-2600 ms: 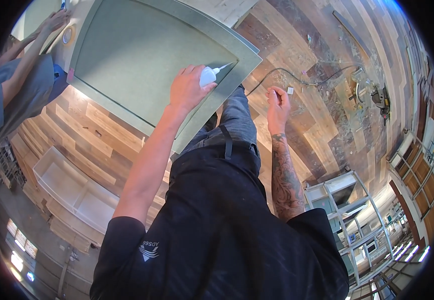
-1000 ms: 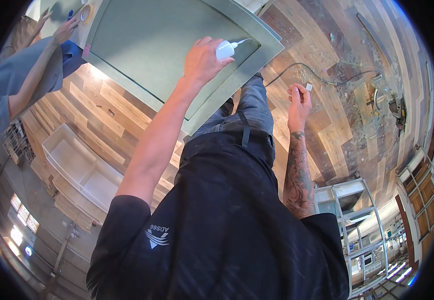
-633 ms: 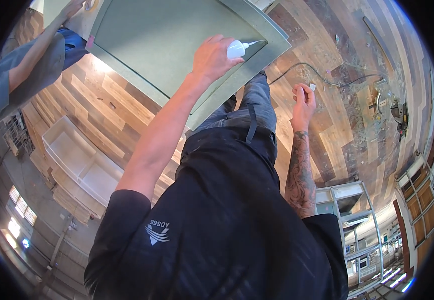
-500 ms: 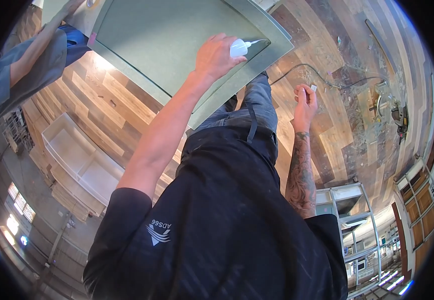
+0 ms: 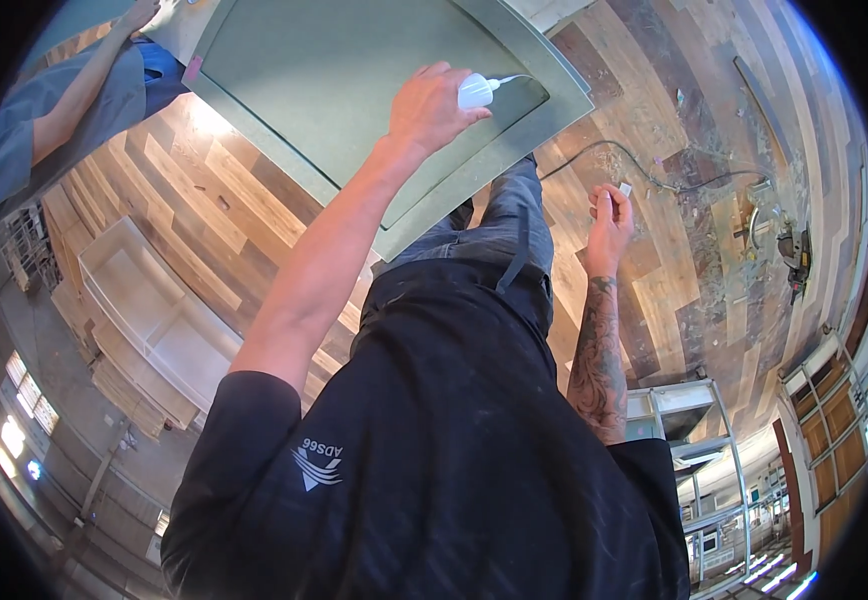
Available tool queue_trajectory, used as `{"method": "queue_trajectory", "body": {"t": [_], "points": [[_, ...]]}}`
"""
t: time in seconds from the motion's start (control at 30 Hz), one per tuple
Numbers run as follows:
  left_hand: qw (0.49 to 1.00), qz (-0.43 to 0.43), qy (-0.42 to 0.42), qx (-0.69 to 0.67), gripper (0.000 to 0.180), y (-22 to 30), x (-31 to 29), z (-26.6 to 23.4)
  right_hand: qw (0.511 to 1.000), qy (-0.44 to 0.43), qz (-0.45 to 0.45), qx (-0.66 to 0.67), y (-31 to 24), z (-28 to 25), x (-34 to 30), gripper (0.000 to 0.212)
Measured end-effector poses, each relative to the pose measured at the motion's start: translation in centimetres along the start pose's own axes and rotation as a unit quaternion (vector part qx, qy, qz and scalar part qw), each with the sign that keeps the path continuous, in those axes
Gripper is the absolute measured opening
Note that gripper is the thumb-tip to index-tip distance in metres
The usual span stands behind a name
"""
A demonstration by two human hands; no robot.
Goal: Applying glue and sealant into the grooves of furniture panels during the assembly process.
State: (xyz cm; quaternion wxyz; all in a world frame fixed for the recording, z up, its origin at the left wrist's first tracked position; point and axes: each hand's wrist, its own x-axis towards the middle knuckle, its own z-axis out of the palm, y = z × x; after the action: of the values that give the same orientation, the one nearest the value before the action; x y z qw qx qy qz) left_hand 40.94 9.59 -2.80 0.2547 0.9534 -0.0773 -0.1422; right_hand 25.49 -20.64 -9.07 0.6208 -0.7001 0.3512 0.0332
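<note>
My left hand (image 5: 427, 108) is closed around a white squeeze bottle (image 5: 475, 92) with a long thin nozzle. The bottle is tipped on its side over a grey-green framed panel (image 5: 334, 75), its nozzle pointing right. The nozzle tip lies over the panel's right-hand groove, close to the near right corner; whether it touches cannot be made out. Away from the panel, over the floor on the right, my right hand (image 5: 610, 228) pinches a small white piece (image 5: 625, 189) between thumb and fingers. It may be a cap, but it is too small to be sure.
Another person's arm (image 5: 74, 100) reaches in at the far left, beside the panel. A pale divided tray (image 5: 154, 300) stands at the left. On the wood-plank floor to the right lie a dark cable (image 5: 644, 165) and a power tool (image 5: 797, 255). A metal frame stand (image 5: 689, 400) is behind my right arm.
The bottle's nozzle has shifted a little along the right-hand groove, away from the near right corner. My right hand has come slightly closer to my body. Both grips stay the same.
</note>
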Motion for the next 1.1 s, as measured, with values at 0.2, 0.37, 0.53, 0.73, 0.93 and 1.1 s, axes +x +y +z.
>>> {"method": "queue_trajectory", "body": {"t": [0.2,0.37,0.53,0.73,0.93,1.1], "points": [[1.0,0.003,0.008,0.006,0.044,-0.3,0.2,-0.1,1.0,0.002,0.006,-0.009,-0.1,-0.1,-0.1,0.023],[1.0,-0.003,0.008,0.005,0.044,-0.5,0.4,-0.3,1.0,0.004,0.008,-0.002,-0.1,-0.2,0.0,0.022],[1.0,-0.007,0.006,0.017,0.044,-0.6,0.5,-0.6,1.0,0.004,0.006,-0.001,-0.1,-0.3,-0.1,0.022],[1.0,-0.015,0.01,0.008,0.045,-1.5,0.6,-0.2,1.0,-0.001,0.012,-0.014,-0.2,-0.3,-0.2,0.023],[0.999,-0.007,0.041,0.006,0.043,-2.7,2.1,0.0,0.999,0.001,0.018,-0.029,0.3,0.6,1.2,0.023],[0.999,-0.017,0.026,0.012,0.045,-3.2,2.3,-0.3,0.999,-0.007,0.023,-0.045,0.7,0.5,1.2,0.025]]}}
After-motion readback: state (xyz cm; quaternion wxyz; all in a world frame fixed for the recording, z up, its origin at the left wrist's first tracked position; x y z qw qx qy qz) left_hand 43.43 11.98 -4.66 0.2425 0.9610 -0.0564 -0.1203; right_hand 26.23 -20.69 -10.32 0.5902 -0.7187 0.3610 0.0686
